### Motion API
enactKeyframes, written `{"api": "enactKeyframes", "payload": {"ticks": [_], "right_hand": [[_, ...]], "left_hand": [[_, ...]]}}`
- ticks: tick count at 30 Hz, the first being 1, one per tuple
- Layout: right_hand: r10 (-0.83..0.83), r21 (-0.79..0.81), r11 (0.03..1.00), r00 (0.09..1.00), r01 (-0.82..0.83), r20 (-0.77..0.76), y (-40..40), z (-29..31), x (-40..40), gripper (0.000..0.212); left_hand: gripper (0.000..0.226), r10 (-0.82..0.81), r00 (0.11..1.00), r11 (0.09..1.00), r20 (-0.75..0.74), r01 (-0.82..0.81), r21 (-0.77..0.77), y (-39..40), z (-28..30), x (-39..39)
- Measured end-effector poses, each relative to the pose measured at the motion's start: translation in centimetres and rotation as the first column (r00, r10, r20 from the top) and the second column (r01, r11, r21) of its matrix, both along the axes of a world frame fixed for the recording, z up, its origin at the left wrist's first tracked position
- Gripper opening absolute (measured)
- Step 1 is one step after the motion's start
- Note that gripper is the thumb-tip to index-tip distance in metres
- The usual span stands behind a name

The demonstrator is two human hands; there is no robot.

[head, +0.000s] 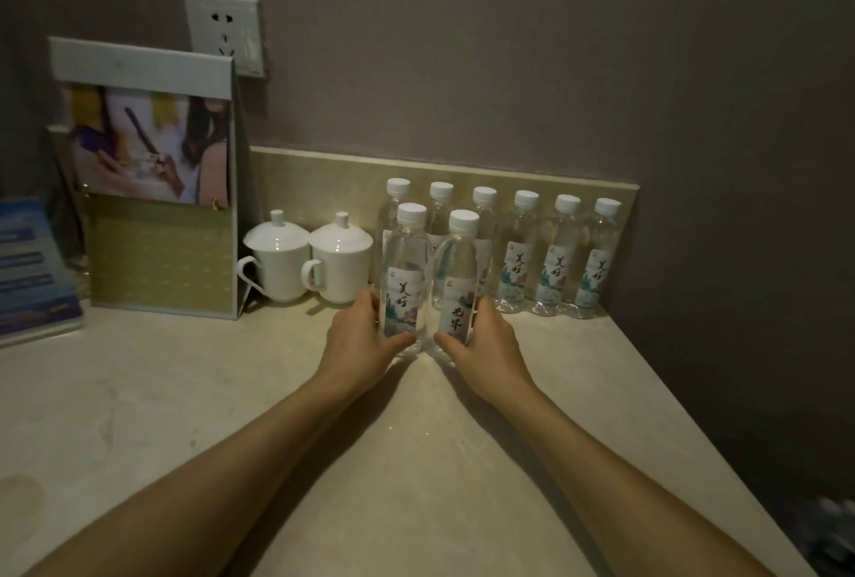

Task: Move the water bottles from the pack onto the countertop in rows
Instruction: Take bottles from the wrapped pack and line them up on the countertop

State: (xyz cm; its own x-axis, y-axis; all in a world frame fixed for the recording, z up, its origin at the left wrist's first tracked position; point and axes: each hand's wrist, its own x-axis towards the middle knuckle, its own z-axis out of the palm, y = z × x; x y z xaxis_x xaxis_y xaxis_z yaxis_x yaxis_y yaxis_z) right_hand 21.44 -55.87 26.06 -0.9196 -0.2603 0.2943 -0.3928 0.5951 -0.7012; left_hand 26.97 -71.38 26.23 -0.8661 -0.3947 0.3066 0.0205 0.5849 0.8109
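Several clear water bottles with white caps stand in a back row along the beige backsplash. Two more stand upright in front of that row, side by side. My left hand grips the left front bottle near its base. My right hand grips the right front bottle the same way. Both bottles rest on the pale stone countertop. The pack is not clearly visible.
Two white lidded cups stand left of the bottles. A tall printed paper bag and a blue booklet sit at the far left. A wall socket is above. The countertop's right edge runs diagonally.
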Motion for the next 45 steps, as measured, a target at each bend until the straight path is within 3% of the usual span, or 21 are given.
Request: {"api": "enactKeyframes", "payload": {"ticks": [16,33,45], "right_hand": [[-0.103,0.022,0.994,0.995,0.103,0.003,-1.6,0.4,-3.2,0.064],[-0.1,0.04,0.994,0.995,0.102,-0.029,-1.8,0.4,-4.4,0.062],[-0.11,0.044,0.993,0.994,0.11,-0.02,-2.1,0.4,-4.3,0.065]], "left_hand": [[0.043,0.076,0.996,0.991,-0.053,-0.081,-0.105,0.0,-1.0,-5.0],[0.046,0.082,0.992,0.988,-0.092,-0.093,-0.12,-0.5,-1.6,-6.8],[0.05,0.075,0.995,0.972,-0.065,-0.087,-0.219,-0.6,-1.4,-6.6]]}}
